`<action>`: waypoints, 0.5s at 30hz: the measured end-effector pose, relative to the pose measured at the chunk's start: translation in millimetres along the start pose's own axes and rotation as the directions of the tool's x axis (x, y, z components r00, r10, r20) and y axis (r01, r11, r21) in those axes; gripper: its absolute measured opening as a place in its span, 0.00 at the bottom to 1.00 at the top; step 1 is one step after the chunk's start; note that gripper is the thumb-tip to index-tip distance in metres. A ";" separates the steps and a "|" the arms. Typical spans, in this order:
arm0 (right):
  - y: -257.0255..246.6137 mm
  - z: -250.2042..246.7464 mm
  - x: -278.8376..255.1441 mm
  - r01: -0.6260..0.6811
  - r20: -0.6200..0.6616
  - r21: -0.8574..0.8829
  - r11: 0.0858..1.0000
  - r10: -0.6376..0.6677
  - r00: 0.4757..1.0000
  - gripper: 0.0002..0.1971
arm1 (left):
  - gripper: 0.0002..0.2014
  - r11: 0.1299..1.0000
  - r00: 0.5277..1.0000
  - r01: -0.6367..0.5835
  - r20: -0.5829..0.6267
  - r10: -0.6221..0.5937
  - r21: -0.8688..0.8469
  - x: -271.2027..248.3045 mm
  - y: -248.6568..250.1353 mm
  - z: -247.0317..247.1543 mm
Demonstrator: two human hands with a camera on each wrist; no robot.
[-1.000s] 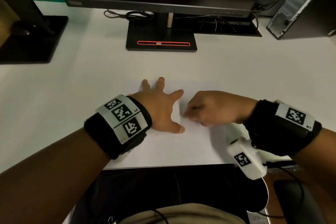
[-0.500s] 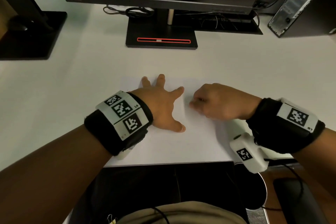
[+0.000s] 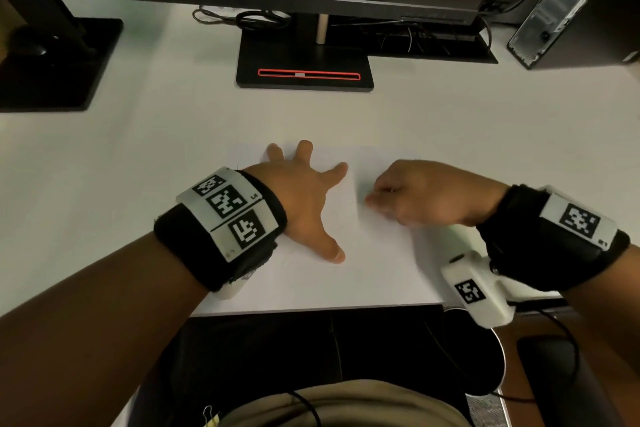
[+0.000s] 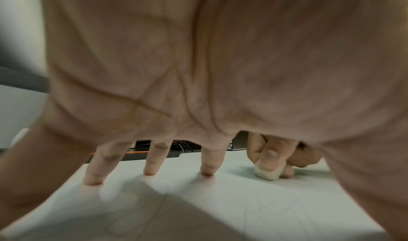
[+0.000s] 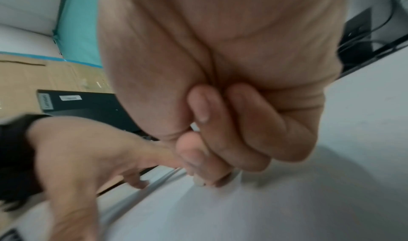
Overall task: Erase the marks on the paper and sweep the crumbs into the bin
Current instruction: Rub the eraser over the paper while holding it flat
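Observation:
A white sheet of paper (image 3: pixel 349 281) lies on the white desk at its near edge. Faint pencil marks (image 4: pixel 276 208) show on it in the left wrist view. My left hand (image 3: pixel 304 198) lies flat on the sheet with its fingers spread, pressing it down. Just right of it, my right hand (image 3: pixel 415 194) is curled and pinches a small white eraser (image 4: pixel 266 173), whose tip touches the paper. The eraser (image 5: pixel 198 182) pokes out below the fingertips in the right wrist view. In the head view the eraser is hidden by the fingers.
A monitor stand (image 3: pixel 304 59) is at the back centre, a second black stand (image 3: pixel 52 62) at the back left, and a computer tower (image 3: pixel 581 0) at the back right. Cables (image 3: pixel 249 17) lie behind the stand. A round bin's rim (image 3: pixel 502 357) shows below the desk edge at the right.
My right hand has slid right and a little away from me across the paper, away from the left thumb. The left hand has stayed flat in place.

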State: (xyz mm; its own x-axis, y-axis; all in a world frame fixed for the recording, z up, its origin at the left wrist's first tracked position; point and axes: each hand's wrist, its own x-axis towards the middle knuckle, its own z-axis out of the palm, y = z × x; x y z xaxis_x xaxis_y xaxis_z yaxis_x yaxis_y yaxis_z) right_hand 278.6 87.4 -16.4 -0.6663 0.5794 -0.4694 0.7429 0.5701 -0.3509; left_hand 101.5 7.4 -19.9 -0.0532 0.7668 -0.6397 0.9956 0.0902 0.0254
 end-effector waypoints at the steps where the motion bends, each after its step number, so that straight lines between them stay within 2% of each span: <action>1: 0.3 -0.2 0.0 -0.009 -0.021 0.001 1.000 0.009 1.000 0.23 | 0.65 1.000 1.000 0.003 0.004 -0.003 -0.002 -0.8 0.4 -0.5; 6: -7.5 8.8 -9.8 0.064 0.065 -0.068 0.996 -0.059 0.996 0.22 | 0.65 1.000 1.000 0.007 0.005 -0.007 -0.005 -0.1 0.2 -0.4; 10: 2.0 -0.3 -4.5 0.014 -0.037 -0.061 0.998 -0.016 0.999 0.22 | 0.65 1.000 1.000 0.008 0.008 -0.008 -0.008 -0.7 0.2 -0.1; 13: -4.8 11.9 -9.1 0.105 0.054 -0.084 0.991 -0.100 0.994 0.22 | 0.65 1.000 1.000 0.007 0.004 -0.007 -0.007 -0.5 0.4 -0.5; 15: -4.8 11.7 -10.5 0.110 0.086 -0.060 0.992 -0.104 0.991 0.23 | 0.65 1.000 1.000 0.004 -0.003 -0.004 -0.005 0.4 0.1 -0.2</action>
State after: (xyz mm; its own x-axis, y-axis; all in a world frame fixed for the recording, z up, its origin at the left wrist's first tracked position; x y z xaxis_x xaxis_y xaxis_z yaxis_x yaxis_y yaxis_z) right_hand 282.8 71.7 -19.2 -0.7321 0.4645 -0.4983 0.6602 0.6641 -0.3509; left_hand 101.5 7.8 -20.0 -0.0574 0.7680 -0.6378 0.9950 0.0965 0.0266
